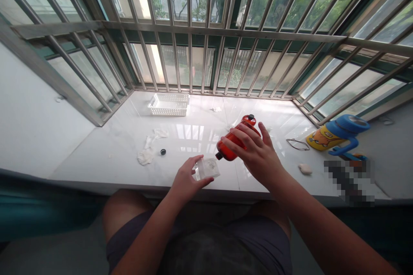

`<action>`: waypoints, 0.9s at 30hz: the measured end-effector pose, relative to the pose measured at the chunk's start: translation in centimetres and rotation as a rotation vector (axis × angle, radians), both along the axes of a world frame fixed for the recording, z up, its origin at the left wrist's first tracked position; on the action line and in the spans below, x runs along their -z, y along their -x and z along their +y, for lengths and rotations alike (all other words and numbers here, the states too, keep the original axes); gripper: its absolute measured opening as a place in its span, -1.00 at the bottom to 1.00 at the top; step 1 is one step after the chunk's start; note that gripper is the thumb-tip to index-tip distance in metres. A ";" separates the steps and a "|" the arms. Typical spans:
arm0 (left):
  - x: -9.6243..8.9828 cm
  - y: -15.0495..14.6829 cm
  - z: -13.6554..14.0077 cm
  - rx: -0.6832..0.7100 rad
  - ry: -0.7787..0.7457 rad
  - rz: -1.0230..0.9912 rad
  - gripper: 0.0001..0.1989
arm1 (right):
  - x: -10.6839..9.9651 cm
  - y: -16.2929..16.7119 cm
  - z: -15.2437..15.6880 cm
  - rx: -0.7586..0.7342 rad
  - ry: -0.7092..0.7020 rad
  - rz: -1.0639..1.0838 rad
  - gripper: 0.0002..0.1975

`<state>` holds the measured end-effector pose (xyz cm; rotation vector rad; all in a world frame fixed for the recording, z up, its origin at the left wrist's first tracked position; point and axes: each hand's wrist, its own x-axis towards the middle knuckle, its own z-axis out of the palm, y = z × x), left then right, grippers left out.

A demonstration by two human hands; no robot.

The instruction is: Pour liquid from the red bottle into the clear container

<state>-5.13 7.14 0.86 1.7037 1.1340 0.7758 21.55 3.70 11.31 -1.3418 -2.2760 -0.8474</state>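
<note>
Here, my right hand (258, 154) gripped the red bottle (235, 142), tilted mouth-down so it met the small clear container (208, 167) my left hand (187, 178) pinched above the white surface (112, 150). My fingers hid the bottle's middle; the container's contents were indistinct.

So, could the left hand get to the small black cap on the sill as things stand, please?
Probably not freely: the left hand is holding a clear container, though the sill toward the black cap looks unobstructed.
</note>
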 end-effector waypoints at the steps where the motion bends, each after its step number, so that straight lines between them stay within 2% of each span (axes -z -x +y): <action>1: 0.0 0.0 0.0 0.000 -0.002 0.000 -0.27 | 0.0 0.0 0.0 -0.001 0.000 -0.005 -0.36; 9: 0.5 0.1 0.1 -0.003 -0.013 -0.002 -0.27 | 0.1 0.0 0.2 -0.010 0.010 -0.010 -0.31; 27: 0.8 0.1 0.2 -0.006 0.002 -0.001 -0.26 | -0.1 0.3 0.4 -0.054 0.037 -0.045 -0.44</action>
